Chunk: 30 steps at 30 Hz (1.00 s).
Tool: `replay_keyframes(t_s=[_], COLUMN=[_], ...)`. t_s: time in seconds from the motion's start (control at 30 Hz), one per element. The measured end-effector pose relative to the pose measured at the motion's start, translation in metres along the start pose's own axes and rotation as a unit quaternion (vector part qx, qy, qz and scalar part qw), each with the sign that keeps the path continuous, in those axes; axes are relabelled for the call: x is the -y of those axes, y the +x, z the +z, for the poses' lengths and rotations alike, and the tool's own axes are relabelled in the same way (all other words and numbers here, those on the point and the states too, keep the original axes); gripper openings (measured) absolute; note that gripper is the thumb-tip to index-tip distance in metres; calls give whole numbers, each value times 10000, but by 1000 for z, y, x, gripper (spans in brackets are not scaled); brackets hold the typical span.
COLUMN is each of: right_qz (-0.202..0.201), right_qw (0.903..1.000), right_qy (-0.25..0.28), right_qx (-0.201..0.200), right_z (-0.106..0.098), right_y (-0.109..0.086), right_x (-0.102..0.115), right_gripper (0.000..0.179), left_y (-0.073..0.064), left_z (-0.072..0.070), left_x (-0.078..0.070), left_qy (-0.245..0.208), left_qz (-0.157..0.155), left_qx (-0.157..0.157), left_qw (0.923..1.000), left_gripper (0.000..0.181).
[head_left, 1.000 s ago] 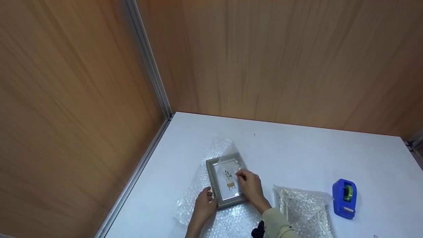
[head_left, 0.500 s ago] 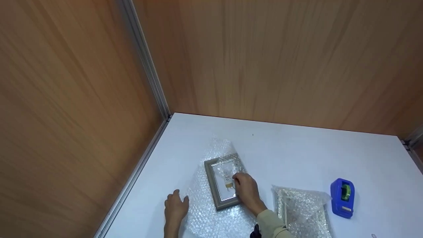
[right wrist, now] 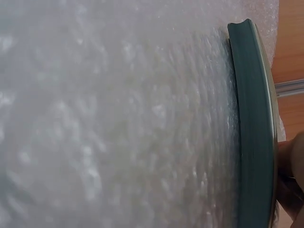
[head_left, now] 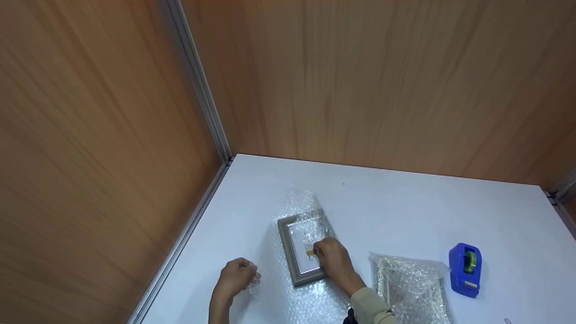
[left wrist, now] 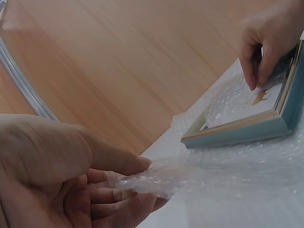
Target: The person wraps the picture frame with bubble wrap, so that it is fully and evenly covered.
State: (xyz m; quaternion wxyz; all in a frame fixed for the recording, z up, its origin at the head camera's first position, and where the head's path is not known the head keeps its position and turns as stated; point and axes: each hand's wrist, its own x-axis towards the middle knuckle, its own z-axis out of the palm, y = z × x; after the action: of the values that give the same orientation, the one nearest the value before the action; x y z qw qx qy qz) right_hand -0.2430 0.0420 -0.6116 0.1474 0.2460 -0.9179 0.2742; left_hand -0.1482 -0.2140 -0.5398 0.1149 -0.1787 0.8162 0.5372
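A grey-brown picture frame [head_left: 289, 254] with a plant print lies face up on a sheet of bubble wrap [head_left: 310, 300]. My right hand [head_left: 336, 262] pinches a flap of the wrap folded over the frame's right side and front, covering part of the print. To the left of the frame, my left hand [head_left: 233, 278] pinches the sheet's left edge and lifts it off the table. In the left wrist view, thumb and fingers [left wrist: 126, 164] hold the thin wrap edge. The right wrist view shows the frame's side [right wrist: 255, 118] resting on wrap.
A wrapped bundle in bubble wrap [head_left: 411, 283] lies to the right of my right forearm. Beyond it stands a blue tape dispenser [head_left: 465, 270] with green tape. Wooden panels [head_left: 360, 90] wall off the back and left of the white table [head_left: 405, 202].
My left hand has left the frame's edge, moved left and taken hold of the wrap's left edge. The right hand has drawn its flap slightly down and left over the print.
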Motion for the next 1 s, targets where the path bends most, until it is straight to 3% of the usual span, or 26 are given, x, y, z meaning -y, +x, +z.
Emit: replay_keyframes(t_s=[0.27,0.4,0.77,1.0], right_qz=[-410,-371,-261,-502], right_qw=[9992,9991,9979,9958], right_qy=[25,144,401,619], right_qx=[32,129,442,441], right_z=[-4,-6,-8,-13], right_y=[-2,-2,0,2], right_x=[-7,-8,-9,-12], right_gripper=[13,11,14,16], left_y=[7,14,30,38], left_z=[16,28,67,89], left_x=[-20,-31,-46,-48], left_qy=[-660,-745,-361,-46], left_qz=[259,500,967,1349], left_qx=[10,-18,-27,-23], left_qw=[9975,9960,9947,9908], left_gripper=[25,23,20,16])
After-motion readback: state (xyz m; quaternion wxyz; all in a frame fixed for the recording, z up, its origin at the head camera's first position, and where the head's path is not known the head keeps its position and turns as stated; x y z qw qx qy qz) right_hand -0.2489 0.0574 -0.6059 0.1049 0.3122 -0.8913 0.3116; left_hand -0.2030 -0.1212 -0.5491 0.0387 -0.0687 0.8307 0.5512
